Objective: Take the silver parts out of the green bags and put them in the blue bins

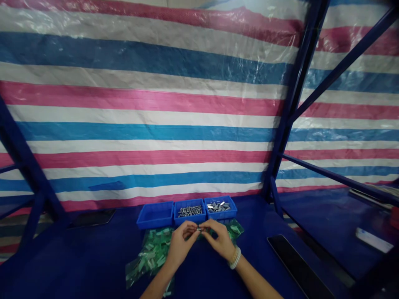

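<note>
My left hand (182,242) and my right hand (220,237) meet fingertip to fingertip over the table. Between their pinched thumbs and fingers is a small shiny metal piece (198,229), too small to make out fully. Just behind the hands stand a blue bin of small dark metal parts (190,211) and a blue bin of silver metal pieces (219,206). A clear plastic bag of green pieces (152,253) lies beside and under my left hand. Another bag with green pieces (234,228) shows behind my right hand.
A third blue bin (155,214) is at the left of the row. A black phone (296,261) lies at the right on the blue table (93,257), and a dark flat object (92,218) at back left. Blue metal posts (283,124) frame a striped plastic sheet (149,133).
</note>
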A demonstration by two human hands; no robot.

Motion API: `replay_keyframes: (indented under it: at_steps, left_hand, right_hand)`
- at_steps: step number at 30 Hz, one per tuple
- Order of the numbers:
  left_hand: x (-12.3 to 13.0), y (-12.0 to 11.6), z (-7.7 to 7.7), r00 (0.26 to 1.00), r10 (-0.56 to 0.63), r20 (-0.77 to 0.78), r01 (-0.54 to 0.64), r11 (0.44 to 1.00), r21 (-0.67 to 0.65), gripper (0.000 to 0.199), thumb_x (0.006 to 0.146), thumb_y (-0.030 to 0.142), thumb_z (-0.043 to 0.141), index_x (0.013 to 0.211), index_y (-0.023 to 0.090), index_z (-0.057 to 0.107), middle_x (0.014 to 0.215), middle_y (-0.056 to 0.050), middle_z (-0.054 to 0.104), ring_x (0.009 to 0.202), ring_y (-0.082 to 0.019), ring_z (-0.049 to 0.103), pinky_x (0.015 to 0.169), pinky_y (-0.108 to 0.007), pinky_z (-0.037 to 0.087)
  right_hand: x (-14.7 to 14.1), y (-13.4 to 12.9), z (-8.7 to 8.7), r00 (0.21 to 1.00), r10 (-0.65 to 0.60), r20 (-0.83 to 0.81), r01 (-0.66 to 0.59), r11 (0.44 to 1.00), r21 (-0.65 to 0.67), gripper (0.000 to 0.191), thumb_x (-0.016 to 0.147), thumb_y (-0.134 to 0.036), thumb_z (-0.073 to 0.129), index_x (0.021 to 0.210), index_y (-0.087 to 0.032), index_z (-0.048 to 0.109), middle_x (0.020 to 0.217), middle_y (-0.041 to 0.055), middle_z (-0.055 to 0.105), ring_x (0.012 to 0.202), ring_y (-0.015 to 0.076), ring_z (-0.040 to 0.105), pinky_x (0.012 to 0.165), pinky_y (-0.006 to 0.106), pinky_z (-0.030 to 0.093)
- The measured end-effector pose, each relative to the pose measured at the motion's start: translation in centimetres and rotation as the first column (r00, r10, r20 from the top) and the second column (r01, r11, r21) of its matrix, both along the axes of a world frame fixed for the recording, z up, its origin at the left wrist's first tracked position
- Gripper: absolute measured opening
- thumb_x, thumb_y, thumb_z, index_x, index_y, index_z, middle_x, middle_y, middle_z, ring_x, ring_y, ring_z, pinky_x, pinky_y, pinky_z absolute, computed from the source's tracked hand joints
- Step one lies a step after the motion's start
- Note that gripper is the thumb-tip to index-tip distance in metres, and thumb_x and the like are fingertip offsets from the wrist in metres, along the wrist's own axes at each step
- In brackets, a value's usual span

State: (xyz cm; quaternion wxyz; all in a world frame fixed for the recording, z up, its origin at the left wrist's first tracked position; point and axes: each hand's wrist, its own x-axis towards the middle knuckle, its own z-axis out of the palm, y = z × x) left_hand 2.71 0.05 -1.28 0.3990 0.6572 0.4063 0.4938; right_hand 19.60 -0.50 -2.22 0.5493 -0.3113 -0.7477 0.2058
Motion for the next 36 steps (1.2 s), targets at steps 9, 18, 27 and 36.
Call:
replay_keyframes:
  at_steps: [9,18,27,36]
  left_hand:
    - [0.4,-0.5,0.1,0.995,-0.063,0.076,0.07,0.993,-0.091,0.022,0.073,0.031,0.07,0.086,0.017,0.06,0.077,-0.003,0.069,0.075,-0.018,0.067,0.074,-0.03,0.054]
    - [0.9,-1.1,-0.7,0.995,0.102,-0.01,-0.1,0.987,0.123,0.017,0.078,0.032,0.066,0.084,0.017,0.066,0.073,-0.002,0.062,0.07,-0.017,0.061,0.067,-0.027,0.051]
    - [0.9,5.5,4.2,0.924,0.288,-0.252,-0.159,0.888,0.431,0.021,0.078,0.026,0.062,0.097,0.019,0.068,0.082,-0.004,0.067,0.068,-0.017,0.061,0.068,-0.03,0.051]
    - [-8.6,1.8,1.9,0.704,0.359,-0.613,-0.051,0.886,0.461,0.043,0.082,0.044,0.059,0.12,0.024,0.059,0.11,-0.008,0.064,0.106,-0.027,0.056,0.09,-0.043,0.045]
  right_hand:
    - [0.3,0.0,0.6,0.997,-0.037,-0.063,0.032,0.996,-0.081,0.011,0.086,-0.026,0.06,0.082,-0.02,0.068,0.08,0.0047,0.066,0.073,0.0169,0.061,0.068,0.028,0.049]
    - [-0.6,0.0,-0.2,1.0,0.017,-0.006,-0.018,0.989,-0.146,0.025,0.092,-0.03,0.05,0.078,-0.017,0.065,0.076,0.003,0.063,0.071,0.0151,0.057,0.069,0.026,0.045]
    - [0.4,0.8,-0.9,0.995,-0.075,-0.063,0.065,0.987,-0.144,0.021,0.092,-0.026,0.049,0.091,-0.019,0.069,0.082,0.0042,0.067,0.074,0.017,0.062,0.067,0.027,0.048]
    - [6.3,2.2,-0.1,0.837,-0.473,0.275,0.488,0.873,0.015,0.017,0.085,-0.02,0.049,0.084,-0.018,0.065,0.086,0.0075,0.067,0.089,0.0235,0.058,0.084,0.038,0.045]
